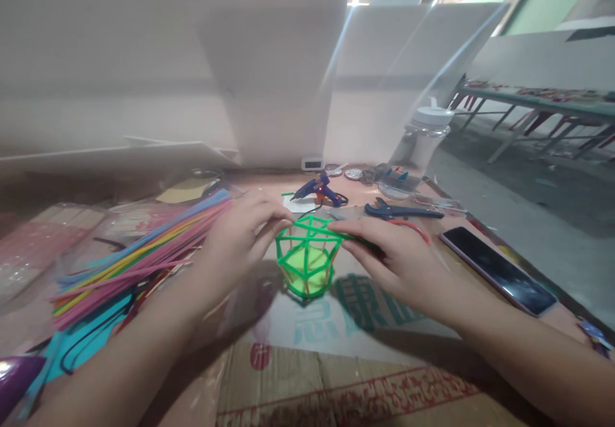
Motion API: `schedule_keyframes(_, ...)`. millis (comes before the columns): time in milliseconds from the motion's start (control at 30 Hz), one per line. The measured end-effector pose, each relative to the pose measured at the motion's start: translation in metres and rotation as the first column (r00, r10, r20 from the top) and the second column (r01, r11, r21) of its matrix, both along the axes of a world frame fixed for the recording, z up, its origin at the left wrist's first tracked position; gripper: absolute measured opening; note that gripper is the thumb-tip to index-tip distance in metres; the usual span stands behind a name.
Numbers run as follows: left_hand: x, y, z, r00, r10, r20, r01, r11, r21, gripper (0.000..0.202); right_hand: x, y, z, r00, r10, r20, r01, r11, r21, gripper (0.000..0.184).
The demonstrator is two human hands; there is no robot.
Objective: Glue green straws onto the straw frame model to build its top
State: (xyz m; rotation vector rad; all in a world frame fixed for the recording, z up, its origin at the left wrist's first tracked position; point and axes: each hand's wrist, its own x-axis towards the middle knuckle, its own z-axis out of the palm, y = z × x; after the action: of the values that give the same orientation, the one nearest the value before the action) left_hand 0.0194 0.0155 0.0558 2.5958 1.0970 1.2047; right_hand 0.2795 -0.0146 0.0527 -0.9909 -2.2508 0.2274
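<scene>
A small green stick-frame basket (307,257) with a yellow-green bottom stands on a sheet of printed cardboard (336,350) in the middle of the table. My left hand (240,238) is at its left rim, fingers curled and pinching the top edge. My right hand (389,257) lies at its right rim, fingers stretched toward the frame and pressing a thin green stick (358,240) against the top edge.
A bundle of coloured sticks (139,257) lies at the left. A blue glue gun (321,190) rests behind the basket, dark pliers (401,210) beside it, a clear jar (418,152) behind. A phone (497,270) lies at the right edge. White boards stand behind.
</scene>
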Motion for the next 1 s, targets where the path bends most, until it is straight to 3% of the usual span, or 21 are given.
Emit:
schedule_keyframes(100,-0.001,0.003,-0.002,1.0,0.019,0.007,-0.018,0.995,-0.103,0.019,0.001,0.002,-0.002,1.0,-0.009,0.013,0.01,0.998,-0.057,0.024)
schedule_keyframes(167,-0.007,0.008,-0.005,0.995,0.093,0.028,-0.086,0.978,-0.192,0.025,0.006,0.001,0.003,1.0,-0.016,0.022,0.021,0.978,-0.205,0.023)
schedule_keyframes(233,-0.016,0.018,-0.011,0.986,0.16,0.049,-0.135,0.932,-0.337,0.027,0.011,-0.002,0.012,0.999,0.036,0.025,-0.023,0.922,-0.386,0.024)
schedule_keyframes(300,-0.024,0.028,-0.022,0.985,0.162,0.065,-0.104,0.846,-0.523,0.025,0.016,-0.005,0.019,0.991,0.126,0.04,-0.088,0.853,-0.514,0.024)
schedule_keyframes(367,-0.028,0.037,-0.033,0.99,0.111,0.092,-0.019,0.733,-0.68,0.024,0.019,-0.005,0.023,0.974,0.2,0.109,-0.11,0.831,-0.546,0.023)
schedule_keyframes(433,-0.027,0.041,-0.042,0.99,0.069,0.124,0.049,0.657,-0.752,0.025,0.023,-0.002,0.023,0.935,0.27,0.228,-0.114,0.842,-0.527,0.02)
schedule_keyframes(567,-0.018,0.037,-0.046,0.974,0.053,0.219,0.144,0.6,-0.787,0.025,0.032,0.008,0.014,0.794,0.421,0.439,-0.131,0.824,-0.552,0.02)
schedule_keyframes(633,-0.014,0.033,-0.047,0.959,0.075,0.275,0.184,0.571,-0.8,0.023,0.036,0.013,0.009,0.767,0.438,0.469,-0.115,0.813,-0.571,0.019)
schedule_keyframes(733,-0.011,0.031,-0.049,0.949,0.096,0.301,0.2,0.556,-0.807,0.024,0.042,0.025,0.004,0.813,0.322,0.486,-0.02,0.849,-0.529,0.023)
schedule_keyframes(833,-0.01,0.032,-0.051,0.943,0.103,0.316,0.213,0.542,-0.813,0.027,0.052,0.046,0.001,0.876,0.089,0.474,0.142,0.892,-0.429,0.027)
schedule_keyframes(900,-0.01,0.033,-0.05,0.94,0.104,0.324,0.222,0.535,-0.815,0.027,0.056,0.067,-0.002,0.922,-0.044,0.384,0.204,0.899,-0.388,0.026)
schedule_keyframes(1000,-0.01,0.034,-0.048,0.935,0.11,0.336,0.23,0.532,-0.815,0.027,0.052,0.106,-0.015,0.957,-0.139,0.254,0.235,0.885,-0.402,0.03)
